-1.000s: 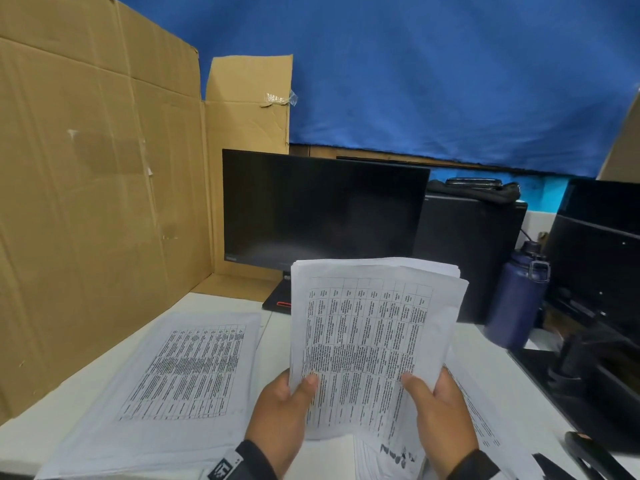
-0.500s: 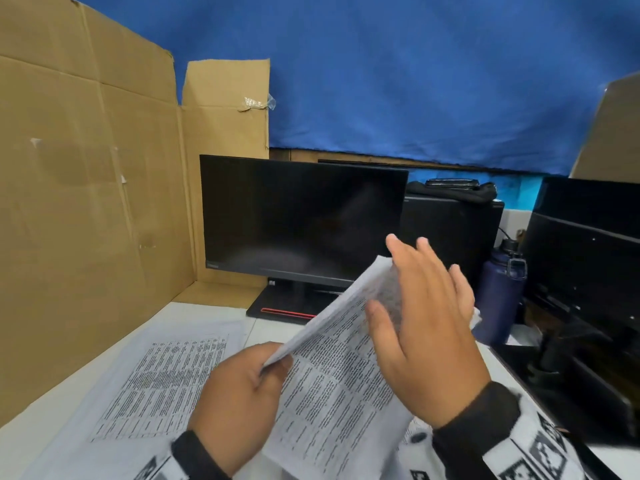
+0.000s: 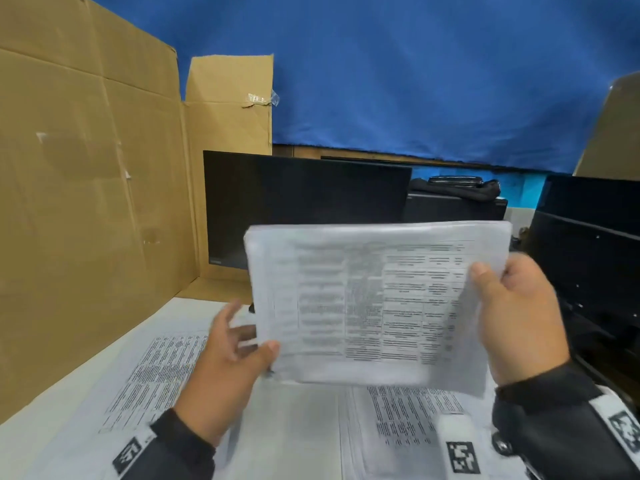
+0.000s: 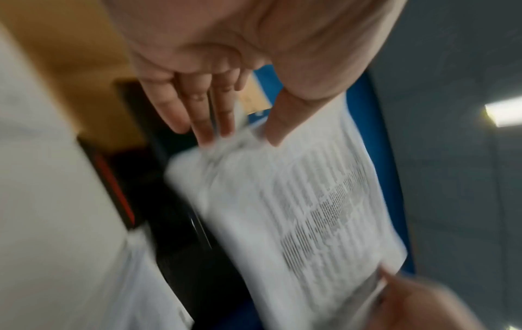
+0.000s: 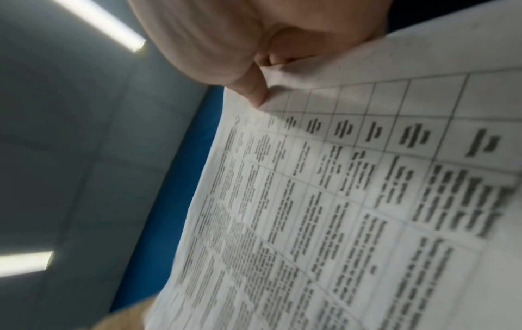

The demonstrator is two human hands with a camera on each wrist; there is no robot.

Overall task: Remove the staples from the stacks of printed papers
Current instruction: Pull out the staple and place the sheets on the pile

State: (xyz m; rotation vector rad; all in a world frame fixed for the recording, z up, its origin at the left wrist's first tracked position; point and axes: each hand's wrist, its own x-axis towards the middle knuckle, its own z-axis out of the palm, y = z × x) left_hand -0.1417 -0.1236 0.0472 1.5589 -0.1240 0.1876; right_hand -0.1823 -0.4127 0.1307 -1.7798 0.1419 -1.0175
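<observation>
I hold a stack of printed papers up in the air, turned landscape with the table print facing me. My left hand pinches its lower-left corner, thumb on the front and fingers spread behind. My right hand grips the right edge, thumb on the front and fingers hidden behind. The left wrist view shows the left hand at the blurred stack. In the right wrist view the right hand pinches the sheets. No staple shows.
Two more printed stacks lie on the white table: one at the left, one under my right wrist. A dark monitor stands behind. Cardboard walls close the left; black equipment fills the right.
The stack has swung from a tilted, edge-on pose to landscape facing me. My right hand left the top of the sheets and now grips the right edge. My left hand holds the lower-left corner.
</observation>
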